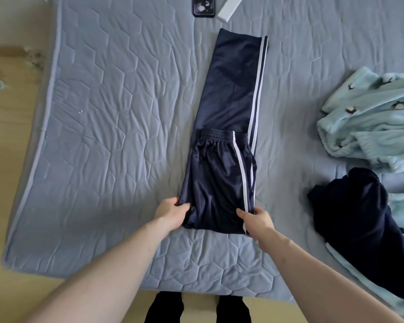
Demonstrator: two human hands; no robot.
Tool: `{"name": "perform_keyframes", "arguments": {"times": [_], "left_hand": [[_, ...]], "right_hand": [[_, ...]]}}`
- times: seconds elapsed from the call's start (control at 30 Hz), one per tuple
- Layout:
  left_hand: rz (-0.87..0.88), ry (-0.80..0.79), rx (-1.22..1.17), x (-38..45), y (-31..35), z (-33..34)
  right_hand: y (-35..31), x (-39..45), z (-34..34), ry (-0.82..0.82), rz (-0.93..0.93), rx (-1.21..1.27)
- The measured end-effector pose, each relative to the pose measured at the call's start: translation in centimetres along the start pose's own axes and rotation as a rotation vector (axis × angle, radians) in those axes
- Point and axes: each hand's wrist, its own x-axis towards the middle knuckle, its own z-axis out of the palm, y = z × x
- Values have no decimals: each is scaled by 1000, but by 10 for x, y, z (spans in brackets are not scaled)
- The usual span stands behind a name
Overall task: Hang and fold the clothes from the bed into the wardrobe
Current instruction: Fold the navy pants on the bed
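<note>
Both hands grip the near folded edge of the navy track pants (pixel 222 173): the left hand (pixel 173 212) pinches its left corner, the right hand (pixel 258 219) its striped right corner. These pants lie lengthwise mid-mattress (pixel 107 127), waistband folded over the legs. Right of the pants sit a dark navy garment (pixel 352 227) and light-blue fleece pyjamas (pixel 373 117); beyond their far end, a phone (pixel 203 6).

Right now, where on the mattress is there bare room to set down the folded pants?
The widest free patch lies between the mattress left edge and the navy track pants. A narrower strip runs right of them. Crowded: the right edge, with light blue fleece and dark garment; phone and white box at top.
</note>
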Motion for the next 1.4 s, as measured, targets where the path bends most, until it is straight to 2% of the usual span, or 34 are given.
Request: {"name": "perform_keyframes", "arguments": {"times": [0.13,0.3,0.5,0.57,0.67,0.83,1.03,1.13,1.27,1.4], "left_hand": [[-65,-105,133,-33,-26,-4],[-188,-286,231,-92,-67,-10],[-322,-388,250,-162,-106,-13],[-325,-425,227,-175,-106,-19],[-200,-467,87,-178,-90,-38],[39,-414,4,-165,-30,-70],[-8,-326,-353,-134,51,-101],[5,-285,-494,-110,89,-111],[77,-194,-590,-73,130,-118],[154,-99,-531,-31,150,-115]], "right_hand": [[28,-29,-10,-42,72,-73],[66,-80,-18,-194,255,-170],[100,-136,-40,-423,378,-442],[95,-149,-47,-478,401,-500],[75,-155,-59,-514,413,-502],[16,-147,-85,-510,369,-414],[-64,-124,-117,-465,335,-169],[-107,-111,-121,-389,301,-20],[-160,-91,-113,-267,196,187],[-192,-71,-95,-204,80,315]]}}
